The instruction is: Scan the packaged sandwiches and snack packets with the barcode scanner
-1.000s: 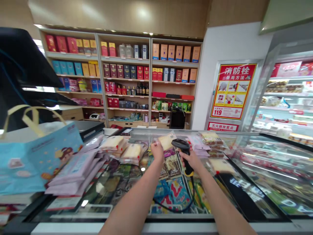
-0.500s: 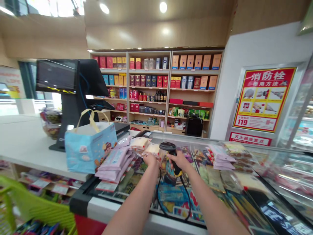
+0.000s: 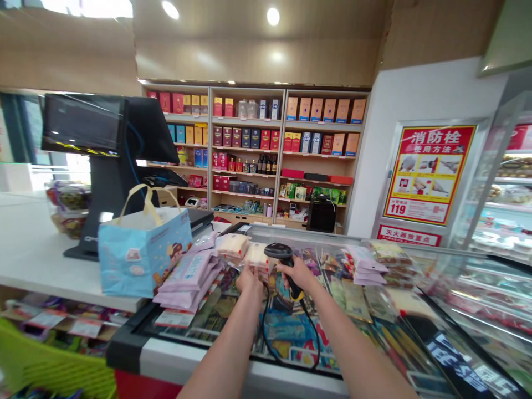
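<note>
Left of the scanner (image 3: 279,251) clasped by the right hand (image 3: 301,274), the left hand (image 3: 250,280), grip unclear, partly hides a packet (image 3: 256,253).

Smooth black plastic scanner (image 3: 278,251); pale packets (image 3: 255,254), seemingly glossy film.

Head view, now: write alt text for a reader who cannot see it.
A person's right hand holds a black handheld scanner over a glass-topped display case, while the left hand is at a pale wrapped pack. Lilac packets lie to the left near a light-blue bag and a monitor; shelves of boxes stand behind.
</note>
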`<state>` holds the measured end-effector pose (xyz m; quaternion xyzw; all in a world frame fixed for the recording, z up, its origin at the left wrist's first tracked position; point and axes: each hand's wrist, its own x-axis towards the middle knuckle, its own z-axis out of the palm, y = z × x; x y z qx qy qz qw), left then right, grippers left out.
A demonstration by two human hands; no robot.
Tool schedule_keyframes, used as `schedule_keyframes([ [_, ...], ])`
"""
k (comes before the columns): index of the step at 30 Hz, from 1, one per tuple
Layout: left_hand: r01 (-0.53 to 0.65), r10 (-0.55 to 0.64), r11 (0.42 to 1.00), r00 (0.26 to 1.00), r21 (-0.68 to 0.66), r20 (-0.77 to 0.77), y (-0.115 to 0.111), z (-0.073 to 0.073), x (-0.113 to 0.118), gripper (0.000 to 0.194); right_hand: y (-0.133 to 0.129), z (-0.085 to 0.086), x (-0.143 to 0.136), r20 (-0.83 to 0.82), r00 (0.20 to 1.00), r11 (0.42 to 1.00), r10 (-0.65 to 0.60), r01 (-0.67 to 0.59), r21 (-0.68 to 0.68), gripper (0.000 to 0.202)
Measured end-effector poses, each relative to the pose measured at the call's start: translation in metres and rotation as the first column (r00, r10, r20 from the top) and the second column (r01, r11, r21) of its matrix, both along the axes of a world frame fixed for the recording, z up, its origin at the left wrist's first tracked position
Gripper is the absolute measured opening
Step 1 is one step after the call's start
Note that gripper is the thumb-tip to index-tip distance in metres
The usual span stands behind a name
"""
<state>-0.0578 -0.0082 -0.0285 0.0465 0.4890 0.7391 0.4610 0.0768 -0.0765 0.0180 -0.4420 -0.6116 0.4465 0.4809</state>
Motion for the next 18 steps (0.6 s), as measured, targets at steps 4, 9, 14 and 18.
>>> schedule_keyframes([
  [4,0.105,-0.108,0.992,0.993,0.070,0.044,-0.019,-0.009,0.010,0.024,-0.004,-0.004,0.013,-0.014,0.999,1.000,-0.029,0.029,0.012,0.035],
  [9,0.430,-0.454,0.871,0.889,0.237,0.053,-0.038,-0.003,0.064,0.020,-0.022,-0.002,0.049,-0.062,0.994,0.994,-0.088,0.092,0.060,0.033],
  [14,0.884,-0.805,0.436,0.468,0.172,-0.366,-0.049,-0.001,0.146,0.025,-0.048,-0.005,0.099,-0.078,0.964,0.954,-0.253,0.262,0.148,0.032],
  [18,0.914,-0.719,0.400,0.355,0.063,-0.598,-0.050,-0.016,0.213,0.038,-0.070,-0.012,0.138,-0.167,0.897,0.891,-0.408,0.432,0.140,0.034],
])
